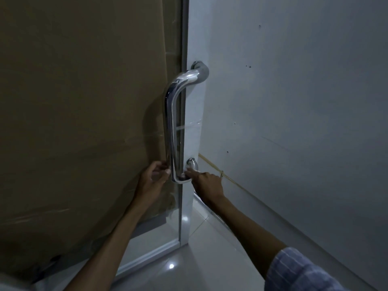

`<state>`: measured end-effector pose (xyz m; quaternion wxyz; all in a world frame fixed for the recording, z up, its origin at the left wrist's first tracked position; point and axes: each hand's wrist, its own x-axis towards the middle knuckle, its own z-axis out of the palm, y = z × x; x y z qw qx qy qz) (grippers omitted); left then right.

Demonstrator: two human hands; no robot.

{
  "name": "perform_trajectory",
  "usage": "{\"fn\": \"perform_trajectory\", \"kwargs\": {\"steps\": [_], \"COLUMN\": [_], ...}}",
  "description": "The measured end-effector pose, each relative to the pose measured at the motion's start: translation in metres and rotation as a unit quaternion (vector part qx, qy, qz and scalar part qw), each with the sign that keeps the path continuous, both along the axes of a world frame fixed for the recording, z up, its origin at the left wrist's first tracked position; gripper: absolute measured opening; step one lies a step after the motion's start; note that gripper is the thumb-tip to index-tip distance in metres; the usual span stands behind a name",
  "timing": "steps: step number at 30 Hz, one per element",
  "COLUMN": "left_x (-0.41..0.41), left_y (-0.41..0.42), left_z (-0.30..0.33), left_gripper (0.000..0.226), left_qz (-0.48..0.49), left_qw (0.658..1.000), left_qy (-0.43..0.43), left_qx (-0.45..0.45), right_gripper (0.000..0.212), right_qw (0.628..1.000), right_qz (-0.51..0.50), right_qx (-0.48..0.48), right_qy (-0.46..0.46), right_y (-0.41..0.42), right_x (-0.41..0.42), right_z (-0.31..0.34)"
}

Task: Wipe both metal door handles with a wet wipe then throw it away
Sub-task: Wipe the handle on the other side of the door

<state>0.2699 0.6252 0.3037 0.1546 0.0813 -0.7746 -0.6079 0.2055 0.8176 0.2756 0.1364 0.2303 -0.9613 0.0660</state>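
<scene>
A long chrome door handle [171,122] runs down the edge of a glass door [180,217] backed with brown paper. A second chrome handle [201,71] sits on the door's far side, and its lower mount [192,162] shows beside the near handle's bottom bend. My left hand [154,177] is just left of the bar's lower end, fingertips pinched together close to the metal. My right hand [207,182] reaches in from the right, with an outstretched finger touching the bottom bend. I cannot make out a wet wipe in either hand in the dim light.
Brown paper [79,112] covers the door on the left. A grey-white wall [294,101] stands close on the right and meets the glossy tiled floor [199,248] below. A thin yellowish strip [214,166] runs along the wall's base.
</scene>
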Motion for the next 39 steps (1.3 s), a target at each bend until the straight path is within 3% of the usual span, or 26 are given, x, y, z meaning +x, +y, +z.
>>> {"fn": "perform_trajectory", "kwargs": {"steps": [7, 12, 14, 16, 19, 21, 23, 27, 31, 35, 39], "left_x": [0.002, 0.002, 0.004, 0.005, 0.003, -0.001, -0.003, -0.003, 0.002, 0.001, -0.002], "left_y": [0.0, 0.0, 0.002, 0.004, 0.002, -0.001, -0.003, -0.007, -0.009, -0.008, -0.005], "left_z": [0.003, 0.0, -0.001, 0.0, 0.008, 0.018, 0.034, 0.08, 0.12, 0.141, 0.145], "left_gripper": [0.013, 0.016, 0.015, 0.013, 0.017, 0.02, 0.016, 0.013, 0.013, 0.013, 0.017], "left_qz": [0.004, 0.009, 0.014, 0.02, 0.029, 0.047, 0.069, 0.058, 0.038, 0.013, 0.004], "left_qw": [1.0, 1.0, 0.999, 0.999, 0.997, 0.997, 0.996, 0.994, 0.989, 0.986, 0.986], "left_qy": [-0.007, -0.024, -0.026, -0.03, -0.039, -0.026, 0.008, 0.077, 0.138, 0.162, 0.156], "left_qx": [-0.019, 0.005, 0.023, 0.036, 0.051, 0.049, 0.05, 0.05, 0.046, 0.042, 0.051], "right_gripper": [0.049, 0.045, 0.042, 0.035, 0.032, 0.032, 0.033, 0.032, 0.036, 0.039, 0.044], "right_qw": [1.0, 0.98, 0.946, 0.879, 0.777, 0.733, 0.721, 0.736, 0.799, 0.908, 0.917], "right_qz": [0.0, 0.019, 0.006, -0.016, -0.036, -0.03, -0.036, -0.014, 0.01, 0.043, 0.168], "right_qx": [0.011, -0.183, -0.297, -0.419, -0.527, -0.575, -0.611, -0.669, -0.589, -0.352, -0.172], "right_qy": [0.023, -0.075, -0.133, -0.227, -0.342, -0.361, -0.326, -0.103, 0.123, 0.224, 0.317], "right_y": [0.013, -0.007, -0.02, -0.031, -0.03, -0.029, -0.028, -0.024, -0.016, -0.021, -0.025], "right_x": [-0.017, 0.016, 0.027, 0.038, 0.048, 0.048, 0.046, 0.04, 0.016, -0.001, -0.001], "right_z": [0.005, -0.026, -0.026, -0.005, 0.038, 0.066, 0.093, 0.162, 0.226, 0.246, 0.244]}}
